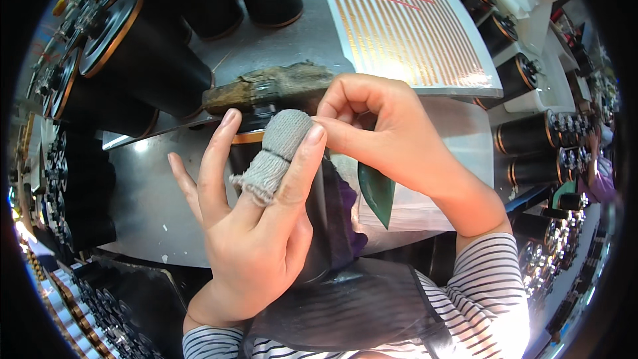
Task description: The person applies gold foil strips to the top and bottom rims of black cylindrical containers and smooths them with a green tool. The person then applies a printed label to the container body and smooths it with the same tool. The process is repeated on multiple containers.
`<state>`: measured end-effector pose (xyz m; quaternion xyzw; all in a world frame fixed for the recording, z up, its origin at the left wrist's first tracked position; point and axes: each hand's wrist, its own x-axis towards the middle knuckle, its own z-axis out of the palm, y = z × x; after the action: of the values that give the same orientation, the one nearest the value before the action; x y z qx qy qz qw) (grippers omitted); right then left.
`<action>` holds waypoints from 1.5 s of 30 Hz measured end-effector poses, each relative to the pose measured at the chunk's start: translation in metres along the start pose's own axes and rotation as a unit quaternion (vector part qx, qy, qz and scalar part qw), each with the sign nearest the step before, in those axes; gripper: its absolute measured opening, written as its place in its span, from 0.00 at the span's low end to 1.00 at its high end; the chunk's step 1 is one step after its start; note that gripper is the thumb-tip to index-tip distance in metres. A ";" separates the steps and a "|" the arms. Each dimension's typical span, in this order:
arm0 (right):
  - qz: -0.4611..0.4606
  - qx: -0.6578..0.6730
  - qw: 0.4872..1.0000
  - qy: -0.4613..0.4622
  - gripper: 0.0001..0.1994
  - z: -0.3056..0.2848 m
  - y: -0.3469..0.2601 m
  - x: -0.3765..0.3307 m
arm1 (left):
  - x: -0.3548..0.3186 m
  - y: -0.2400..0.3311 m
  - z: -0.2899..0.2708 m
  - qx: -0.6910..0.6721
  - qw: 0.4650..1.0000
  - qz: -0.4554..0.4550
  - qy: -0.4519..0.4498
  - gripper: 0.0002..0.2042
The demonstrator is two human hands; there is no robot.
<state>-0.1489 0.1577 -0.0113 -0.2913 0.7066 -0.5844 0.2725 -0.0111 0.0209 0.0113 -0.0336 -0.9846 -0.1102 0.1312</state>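
Left hand (249, 239), one finger in a grey knit finger cot (279, 149), steadies a black cylinder (325, 213) while right hand (385, 136) fingers pinch narrowly at its top, a green blade (377, 193) tucked in the palm.

Black cylinder (319, 213) (perhaps a coil) behind hands

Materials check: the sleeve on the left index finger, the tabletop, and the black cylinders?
Finger sleeve: looks like grey knitted fabric, ribbed weave, rolled frayed end. Tabletop: seemingly bare sheet metal, dull grey with soft glare. Black cylinders: matte black body, possibly plastic or film wrap, with shiny copper-coloured rims; exact material unclear.
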 end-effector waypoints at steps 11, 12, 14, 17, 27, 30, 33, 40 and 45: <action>-0.172 -0.270 0.946 0.048 0.27 0.032 0.005 -0.061 | -0.032 -0.016 0.043 -0.683 0.699 -0.187 0.098 0.44; -0.181 -0.287 0.939 0.053 0.27 0.031 0.007 -0.062 | -0.036 -0.020 0.044 -0.591 0.780 -0.179 0.103 0.41; -0.199 -0.319 0.925 0.063 0.27 0.030 0.011 -0.060 | -0.031 -0.026 0.037 -0.404 0.905 -0.090 0.099 0.32; -0.275 -0.318 0.903 0.087 0.25 0.024 0.014 -0.052 | -0.013 -0.026 0.014 -0.205 0.977 0.018 0.047 0.25; -0.336 -0.514 0.783 0.097 0.33 0.017 0.005 -0.023 | 0.015 -0.047 0.015 -0.528 0.811 -0.226 0.107 0.07; -0.338 -0.520 0.779 0.089 0.32 0.016 0.004 -0.023 | 0.017 -0.044 0.018 -0.527 0.812 -0.229 0.102 0.06; -0.311 -0.441 0.839 0.075 0.26 0.014 0.001 -0.020 | 0.019 -0.040 0.019 -0.527 0.810 -0.230 0.114 0.06; 0.106 0.254 0.956 0.103 0.13 -0.029 0.001 -0.010 | 0.008 -0.045 0.029 -0.503 0.830 -0.151 0.186 0.14; -0.024 0.040 0.975 0.217 0.15 -0.001 0.002 -0.031 | -0.030 -0.040 0.020 -0.587 0.778 -0.183 0.131 0.27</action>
<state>-0.1287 0.1809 -0.0114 -0.1635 0.7176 -0.6680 0.1097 0.0091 -0.0150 -0.0237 0.0915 -0.6901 -0.6919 0.1915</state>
